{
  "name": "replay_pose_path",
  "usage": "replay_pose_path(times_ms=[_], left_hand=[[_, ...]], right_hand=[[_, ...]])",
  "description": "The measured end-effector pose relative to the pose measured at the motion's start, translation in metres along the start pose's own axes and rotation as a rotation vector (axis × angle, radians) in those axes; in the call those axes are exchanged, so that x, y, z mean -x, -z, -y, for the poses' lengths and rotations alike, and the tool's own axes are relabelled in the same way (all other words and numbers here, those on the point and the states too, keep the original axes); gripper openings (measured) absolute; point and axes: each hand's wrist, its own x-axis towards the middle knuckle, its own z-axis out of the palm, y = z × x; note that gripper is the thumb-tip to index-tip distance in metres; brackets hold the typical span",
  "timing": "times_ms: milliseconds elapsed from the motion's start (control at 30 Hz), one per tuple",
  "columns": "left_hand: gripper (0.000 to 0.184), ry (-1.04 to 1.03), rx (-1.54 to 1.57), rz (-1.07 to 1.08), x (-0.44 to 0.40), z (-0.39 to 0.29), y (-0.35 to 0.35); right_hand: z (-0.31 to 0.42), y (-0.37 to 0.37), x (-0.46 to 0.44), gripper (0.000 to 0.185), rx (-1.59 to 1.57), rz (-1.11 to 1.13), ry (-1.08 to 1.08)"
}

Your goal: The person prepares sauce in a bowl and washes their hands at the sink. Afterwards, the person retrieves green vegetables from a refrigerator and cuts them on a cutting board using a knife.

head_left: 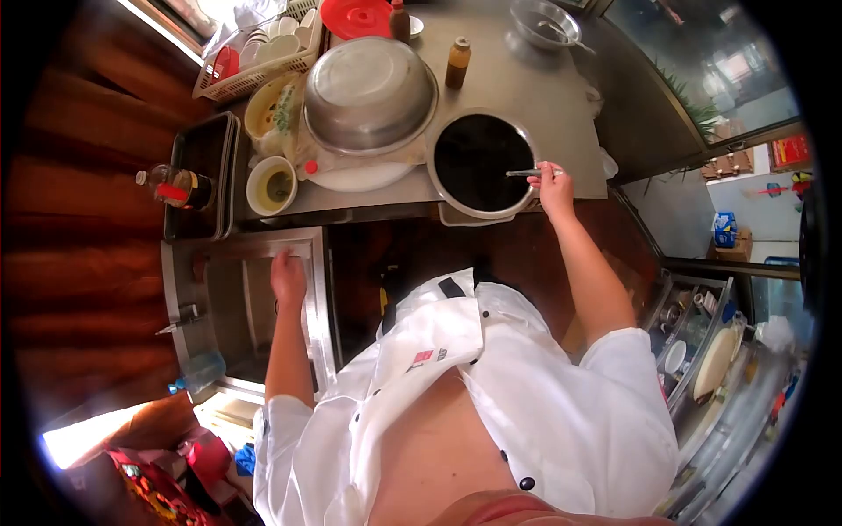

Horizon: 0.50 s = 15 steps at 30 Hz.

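Observation:
My right hand [554,187] is closed on the handle of a metal utensil [524,174], whose other end reaches over a dark liquid [478,162] in a round metal pot [436,181]. The pot stands at the near edge of the steel counter [561,114]. Over the left part of the metal sink [241,307], my left hand [288,275] hangs near the rim with its fingers curled; whether anything is in them is too small to tell. A large upturned metal basin [368,92] sits left of the pot.
Left of the basin are a white bowl [272,186], dark trays [200,145] and a bottle lying across them [180,187]. A brown bottle [458,63] stands behind the pot. Further back are a dish basket [254,74] and a metal bowl [544,24]. Shelves [702,342] stand at the right.

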Motion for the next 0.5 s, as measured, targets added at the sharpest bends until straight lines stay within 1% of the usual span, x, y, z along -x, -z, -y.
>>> replay_pose_path(times_ms=[33, 100, 133, 167, 233, 267, 300, 333, 367, 400, 433, 500], left_hand=[[0.038, -0.016, -0.027, 0.067, -0.013, -0.042, -0.009], [0.041, -0.216, -0.06, 0.089, -0.044, -0.1, -0.038], [0.042, -0.266, -0.111, 0.062, -0.057, -0.12, -0.058], [0.042, -0.318, -0.161, 0.037, -0.071, -0.136, -0.079], [0.042, -0.394, -0.187, 0.007, -0.103, -0.15, -0.121], [0.042, -0.391, -0.189, 0.013, -0.115, -0.157, -0.135], [0.041, -0.339, -0.259, 0.015, -0.124, -0.164, -0.148], [0.041, -0.286, -0.329, 0.016, -0.127, -0.168, -0.159], [0.041, -0.277, -0.332, 0.022, -0.127, -0.176, -0.165], [0.041, -0.251, -0.415, 0.038, -0.127, -0.185, -0.166], [0.042, -0.226, -0.496, 0.054, -0.126, -0.193, -0.167], [0.042, -0.214, -0.541, 0.078, -0.127, -0.191, -0.169]], right_hand=[[-0.005, 0.004, -0.004, 0.038, -0.039, -0.018, -0.009], [-0.016, 0.01, -0.011, 0.038, -0.115, -0.059, -0.029], [-0.023, 0.009, -0.013, 0.036, -0.097, -0.003, -0.047], [-0.023, 0.01, -0.012, 0.037, -0.099, 0.057, 0.017], [-0.014, 0.021, -0.018, 0.037, -0.069, 0.033, 0.001], [-0.02, 0.026, -0.024, 0.036, -0.065, -0.019, 0.009], [-0.026, 0.023, -0.026, 0.036, -0.147, -0.052, -0.013], [-0.031, 0.024, -0.027, 0.036, -0.129, 0.025, -0.008], [-0.033, 0.023, -0.026, 0.036, -0.113, 0.104, -0.004], [-0.023, 0.025, -0.024, 0.035, -0.12, 0.122, 0.016], [-0.029, 0.025, -0.027, 0.035, -0.117, 0.127, 0.009], [-0.035, 0.025, -0.033, 0.033, -0.191, -0.004, -0.019]])
